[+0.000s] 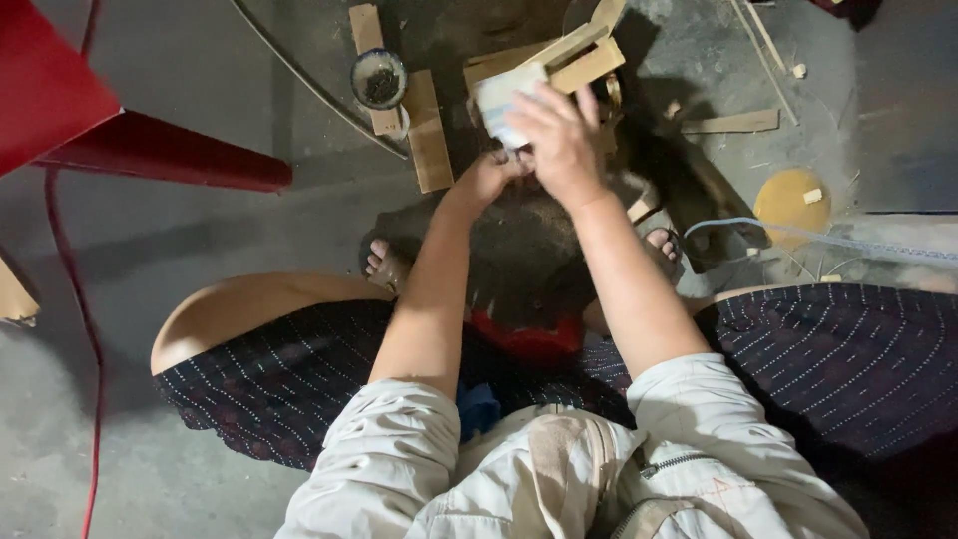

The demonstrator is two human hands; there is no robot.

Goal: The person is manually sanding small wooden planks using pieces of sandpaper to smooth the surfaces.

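Note:
I sit low over a concrete floor with my knees spread. My right hand point(561, 140) presses a pale folded sheet, like sandpaper point(496, 100), against a small wooden frame of joined slats point(574, 55). My left hand point(491, 178) is just below it, fingers curled under the piece; what it grips is hidden by the right hand. Both hands touch or nearly touch each other above my feet.
Loose wooden slats point(427, 135) and a small round bowl of dark bits point(379, 80) lie ahead on the left. A red plastic chair point(90, 120) and a red cord point(75, 299) are at left. A round wooden disc point(791, 200) and scraps point(733, 123) lie right.

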